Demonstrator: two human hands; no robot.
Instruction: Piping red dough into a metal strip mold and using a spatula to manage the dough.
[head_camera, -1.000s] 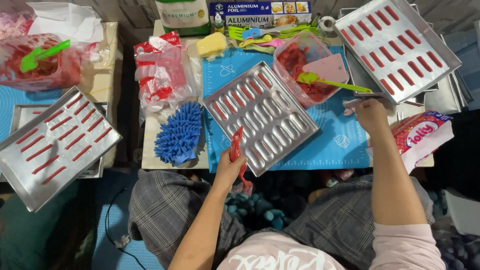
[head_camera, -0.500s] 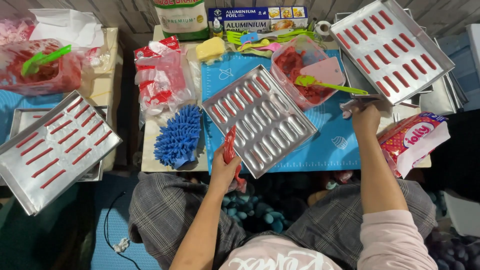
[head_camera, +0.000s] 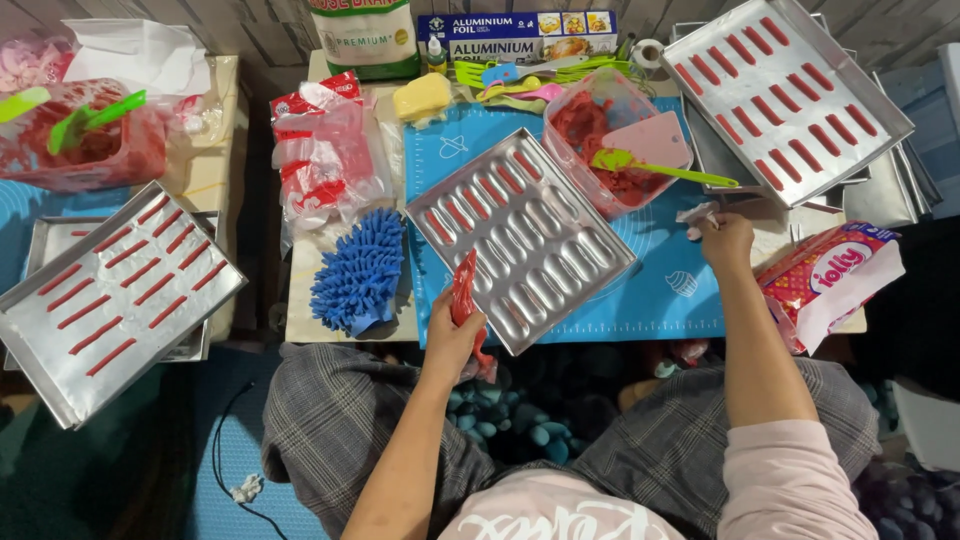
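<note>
My left hand (head_camera: 452, 335) grips a red piping bag (head_camera: 464, 290) at the near edge of a tilted metal mould tray (head_camera: 545, 262), whose far-left cavities hold red filling. My right hand (head_camera: 725, 240) is closed on a crumpled white tissue (head_camera: 695, 215) on the blue mat (head_camera: 660, 290), to the right of the tray. Just beyond that hand stands a clear tub (head_camera: 605, 140) of red batter with a pink scraper (head_camera: 652, 140) and a green spatula (head_camera: 655, 168) in it.
A blue chenille mitt (head_camera: 360, 270) and a plastic bag (head_camera: 325, 155) lie left of the mould. Trays of red strips sit at far right (head_camera: 785, 95) and far left (head_camera: 110, 295). A snack bag (head_camera: 830, 280), a foil box (head_camera: 515, 35), a yellow sponge (head_camera: 422, 97) and another batter tub (head_camera: 85, 140) are about.
My right hand has drawn slightly toward me with the tissue. My left hand keeps the piping bag at the tray's near edge. The view has shifted a little.
</note>
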